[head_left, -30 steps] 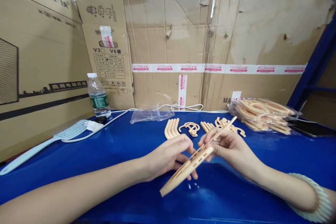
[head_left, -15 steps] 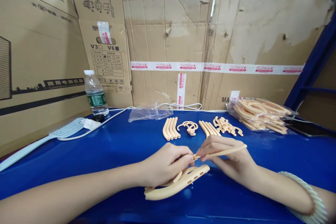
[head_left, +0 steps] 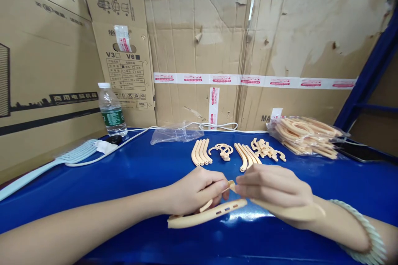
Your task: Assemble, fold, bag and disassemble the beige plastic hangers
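My left hand [head_left: 199, 188] is closed around cream plastic hanger parts. A curved hanger arm with slots along its edge [head_left: 199, 218] sticks out below the palm, and a small piece's tip [head_left: 230, 184] shows at the thumb and forefinger. My right hand [head_left: 275, 186], blurred, has its fingers bent close to that tip. A second hanger arm [head_left: 298, 212] runs from under the right fingers back along the wrist, also smeared. How the parts meet between the hands is unclear. Loose hanger arms [head_left: 202, 152], hanger hooks [head_left: 267, 149] and more arms [head_left: 244, 156] lie beyond.
A bag of hanger parts [head_left: 304, 136] lies at the back right, beside a dark flat device [head_left: 357, 152]. A water bottle [head_left: 112, 112], a pale blue brush [head_left: 74, 153], a white cable [head_left: 137, 134] and clear plastic wrap [head_left: 175, 134] lie left and back. Cardboard [head_left: 199, 41] walls the blue table.
My right hand has turned, swinging the far end of its hanger arm down towards the wrist. My left hand stays in place, its slotted arm tilting slightly.
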`<state>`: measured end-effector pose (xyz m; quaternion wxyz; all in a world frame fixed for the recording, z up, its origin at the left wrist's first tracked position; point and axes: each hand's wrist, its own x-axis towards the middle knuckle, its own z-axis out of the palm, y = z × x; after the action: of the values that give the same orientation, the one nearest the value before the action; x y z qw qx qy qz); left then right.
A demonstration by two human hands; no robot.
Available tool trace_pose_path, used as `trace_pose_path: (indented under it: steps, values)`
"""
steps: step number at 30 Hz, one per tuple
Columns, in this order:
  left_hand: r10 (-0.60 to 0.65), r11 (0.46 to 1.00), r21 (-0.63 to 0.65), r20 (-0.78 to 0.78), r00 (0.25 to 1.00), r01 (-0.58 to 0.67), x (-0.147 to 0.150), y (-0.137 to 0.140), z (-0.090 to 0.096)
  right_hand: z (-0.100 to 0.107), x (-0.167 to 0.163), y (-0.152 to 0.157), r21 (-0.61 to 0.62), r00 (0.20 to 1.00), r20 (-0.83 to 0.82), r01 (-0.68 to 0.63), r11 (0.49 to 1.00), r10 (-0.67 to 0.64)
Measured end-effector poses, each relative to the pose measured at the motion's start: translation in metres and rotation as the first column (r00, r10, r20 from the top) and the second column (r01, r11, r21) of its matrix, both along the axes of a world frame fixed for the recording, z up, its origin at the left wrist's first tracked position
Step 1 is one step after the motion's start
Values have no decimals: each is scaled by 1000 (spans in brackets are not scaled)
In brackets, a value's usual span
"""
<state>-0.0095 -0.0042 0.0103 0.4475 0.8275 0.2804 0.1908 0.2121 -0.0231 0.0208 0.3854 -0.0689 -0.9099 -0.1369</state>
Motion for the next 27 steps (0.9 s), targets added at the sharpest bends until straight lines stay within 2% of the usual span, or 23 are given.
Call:
trace_pose_path:
  steps: [1,3,4,5,6,8,10,13,15,16,18,22,24,27]
  values:
    - [7,995,-96,51,999,-2,0,2,-1,4,2,2,-76,998,-54,6,997,-10]
    - [42,947,-320,170,985,15,1,7,-5,14,13,11,-230,977,-184,61,971,-105]
    - [78,912,-410,234,969,26,1,10,-7,19,22,19,-288,960,-218,106,952,-173]
    - [120,881,-472,291,949,33,2,14,-8,24,33,28,-375,931,-240,171,911,-274]
    - [165,856,-516,338,926,35,2,17,-10,29,45,38,-493,904,-230,210,844,-359]
    - [243,819,-572,409,880,39,2,23,-12,37,73,57,-703,853,-79,319,635,-516]
    - [298,787,-616,445,844,47,2,27,-13,41,99,74,-803,835,102,390,451,-541]
    - [356,755,-654,471,807,49,1,29,-14,40,122,88,-804,700,327,559,203,-634]
    - [396,734,-678,474,786,38,2,29,-12,37,126,92,-769,613,421,632,95,-668]
    - [417,722,-691,473,776,33,2,29,-11,35,126,94,-757,590,450,650,64,-671]
    - [461,697,-717,464,757,16,3,28,-9,29,124,96,-745,564,476,667,32,-675]
    - [526,675,-737,457,718,-25,4,27,-5,17,123,104,-707,509,491,707,18,-707]
    - [542,678,-734,460,703,-43,4,26,-4,14,125,108,-670,476,484,741,39,-734]
    - [549,685,-726,451,704,-70,4,23,0,14,122,108,-599,430,388,790,131,-815]
